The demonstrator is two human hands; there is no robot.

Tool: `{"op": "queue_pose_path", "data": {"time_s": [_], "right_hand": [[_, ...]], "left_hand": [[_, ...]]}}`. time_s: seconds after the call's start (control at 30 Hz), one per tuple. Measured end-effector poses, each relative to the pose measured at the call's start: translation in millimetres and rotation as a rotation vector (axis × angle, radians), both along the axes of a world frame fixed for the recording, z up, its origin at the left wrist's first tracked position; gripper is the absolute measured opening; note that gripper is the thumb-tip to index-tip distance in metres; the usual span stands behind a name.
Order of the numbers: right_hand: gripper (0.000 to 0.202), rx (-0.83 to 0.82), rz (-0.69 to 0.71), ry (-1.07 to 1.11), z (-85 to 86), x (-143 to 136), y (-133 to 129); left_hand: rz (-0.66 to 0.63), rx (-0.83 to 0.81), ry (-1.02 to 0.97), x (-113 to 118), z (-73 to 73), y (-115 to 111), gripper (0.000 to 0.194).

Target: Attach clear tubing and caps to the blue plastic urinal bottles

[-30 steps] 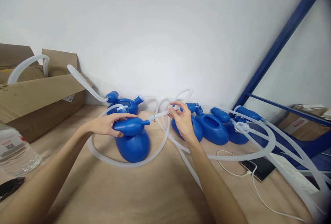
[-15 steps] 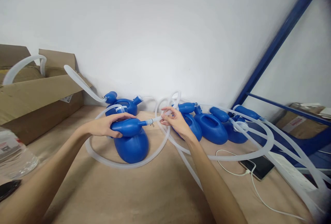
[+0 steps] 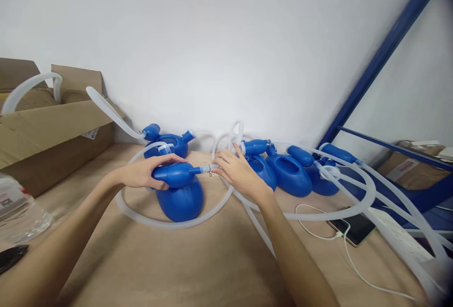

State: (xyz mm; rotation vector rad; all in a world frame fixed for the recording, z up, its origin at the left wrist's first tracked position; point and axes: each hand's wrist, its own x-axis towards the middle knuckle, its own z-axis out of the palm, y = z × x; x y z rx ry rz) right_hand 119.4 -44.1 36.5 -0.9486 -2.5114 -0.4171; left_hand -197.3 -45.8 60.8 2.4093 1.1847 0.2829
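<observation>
the left hand point(image 3: 150, 172) curls its grip round the nearest bottle point(image 3: 180, 200), toward the far edge of the surface point(image 3: 198, 269); the right hand point(image 3: 240, 170) has its grip pinched on the hose point(image 3: 205, 169).

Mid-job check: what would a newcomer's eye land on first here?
Most likely the blue bottle near the center, gripped at its top by the left hand, while the right hand holds a whitish tube end at its spout. Next, perhaps the other blue bottles behind and to the right, among looping tubes. Far left, an open cardboard box stands out.
</observation>
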Motion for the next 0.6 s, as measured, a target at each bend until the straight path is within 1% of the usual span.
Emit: {"op": "queue_pose_path", "data": {"time_s": [0.03, 0.1, 0.27, 0.4, 0.6], "right_hand": [[0.025, -0.073, 0.041, 0.017, -0.8, 1.4, 2.6], [0.027, -0.191, 0.063, 0.079, -3.3, 1.9, 6.1], [0.036, -0.358, 0.021, 0.239, -10.2, -6.0, 5.1], [0.035, -0.493, 0.062, 0.323, -11.5, -10.3, 4.9], [0.045, -0.762, 0.141, 0.555, -15.9, -18.4, 15.2]], "left_hand": [[0.0, 0.006, 0.0, 0.0, -0.4, -0.1, 0.073], [0.008, 0.029, -0.006, 0.0, -2.1, 0.1, 0.073], [0.051, 0.082, -0.041, 0.7, -7.3, 2.7, 0.077], [0.058, 0.067, -0.041, 3.0, -8.1, 4.8, 0.077], [0.044, 0.086, -0.043, 4.8, -9.9, 6.6, 0.075]]}}
